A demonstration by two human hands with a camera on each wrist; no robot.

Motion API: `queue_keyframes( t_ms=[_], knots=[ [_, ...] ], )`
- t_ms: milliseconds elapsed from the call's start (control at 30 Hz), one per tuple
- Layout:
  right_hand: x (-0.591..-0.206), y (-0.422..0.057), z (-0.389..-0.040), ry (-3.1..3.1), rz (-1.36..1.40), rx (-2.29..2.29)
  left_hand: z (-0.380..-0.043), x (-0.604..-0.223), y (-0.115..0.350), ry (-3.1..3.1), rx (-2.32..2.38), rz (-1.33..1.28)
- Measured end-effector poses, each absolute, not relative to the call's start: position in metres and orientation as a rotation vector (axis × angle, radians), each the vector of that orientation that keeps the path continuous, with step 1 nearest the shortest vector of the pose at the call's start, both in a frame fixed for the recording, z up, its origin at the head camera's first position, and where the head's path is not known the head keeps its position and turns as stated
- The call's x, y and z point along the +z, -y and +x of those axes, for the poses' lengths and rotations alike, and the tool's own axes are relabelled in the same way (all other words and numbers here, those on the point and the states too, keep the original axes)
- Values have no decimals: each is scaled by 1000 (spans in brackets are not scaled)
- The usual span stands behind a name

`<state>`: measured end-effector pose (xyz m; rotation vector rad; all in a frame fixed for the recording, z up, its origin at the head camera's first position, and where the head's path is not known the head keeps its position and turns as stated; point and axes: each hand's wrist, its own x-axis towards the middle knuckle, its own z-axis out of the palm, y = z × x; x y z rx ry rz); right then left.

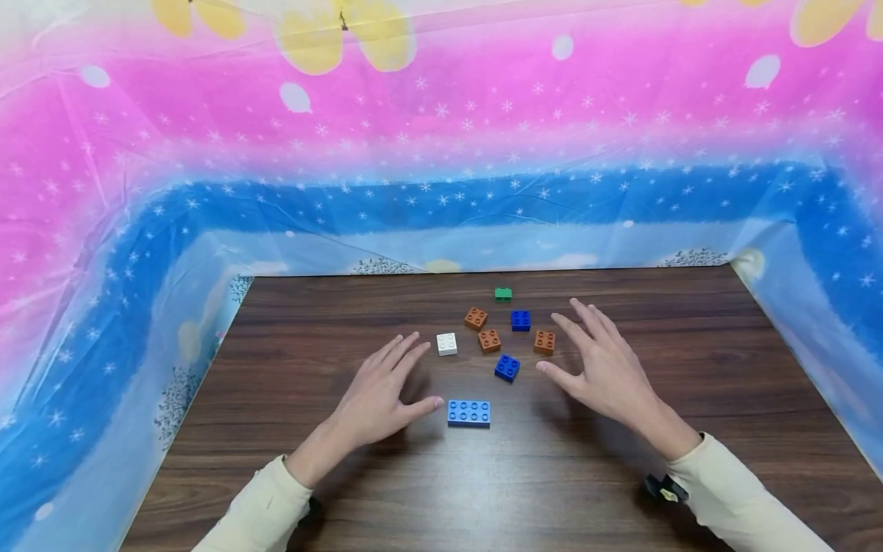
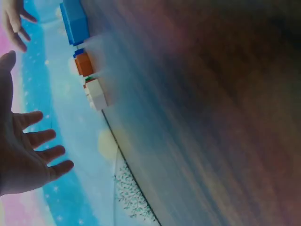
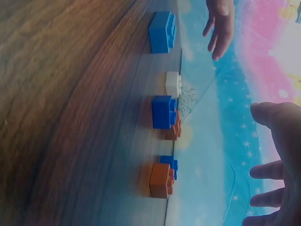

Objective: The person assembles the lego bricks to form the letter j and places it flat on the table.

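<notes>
My left hand (image 1: 378, 392) hovers over the table left of the toy bricks, fingers spread and holding nothing. Nearest to it are a white brick (image 1: 447, 344) and a long light blue brick (image 1: 469, 413) with two rows of studs. On the other side, my right hand (image 1: 605, 366) is held with fingers apart, also with nothing in it. Close to its fingertips lies an orange-brown brick (image 1: 544, 342). Between the hands sit a dark blue brick (image 1: 507, 368), another dark blue brick (image 1: 520, 320), two more orange-brown bricks and, farthest back, a small green brick (image 1: 503, 294).
The bricks stand apart on a dark wood-grain table (image 1: 290, 322). A pink and blue patterned cloth (image 1: 441, 192) rises behind the table and along both sides. A small black device (image 1: 665, 489) shows at the right sleeve's cuff.
</notes>
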<state>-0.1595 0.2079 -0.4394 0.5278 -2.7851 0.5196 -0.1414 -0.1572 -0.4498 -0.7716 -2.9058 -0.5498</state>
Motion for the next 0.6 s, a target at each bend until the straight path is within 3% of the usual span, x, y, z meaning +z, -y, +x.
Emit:
queue_keyframes(
  t_ms=[600],
  knots=[
    [-450,-194,-147,2803,548,693,-137,-460,138,2979,-897,-966]
  ],
)
